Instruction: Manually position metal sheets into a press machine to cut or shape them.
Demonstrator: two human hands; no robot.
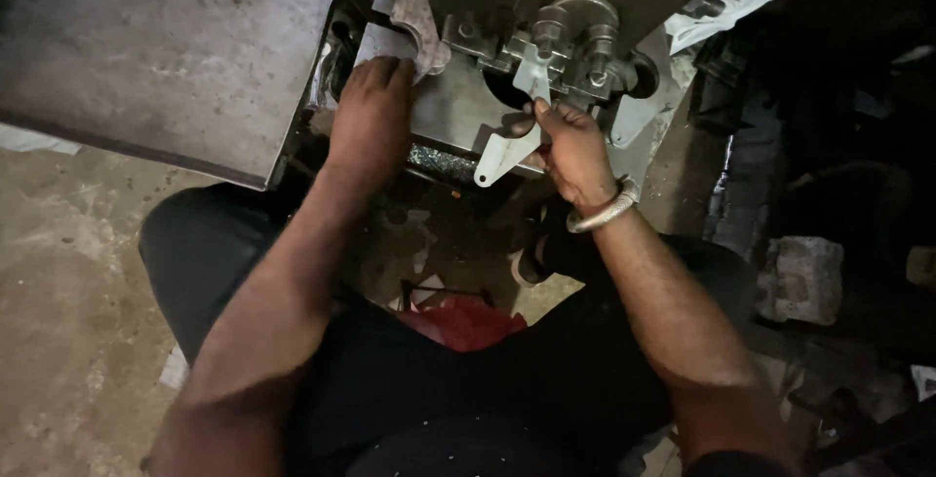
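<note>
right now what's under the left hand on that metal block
The left hand lies flat on a grey metal piece at the machine's left end. Only the piece's upper edge shows past the fingers; whatever the palm covers is hidden.

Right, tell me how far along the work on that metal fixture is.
Done: a flat grey plate already leans by the metal fixture. In hand: the right hand holds another flat plate up against the fixture's clamp, while the left hand presses on the block beside it. Left: that plate is still gripped, not let go; whether it is seated cannot be told.
</note>
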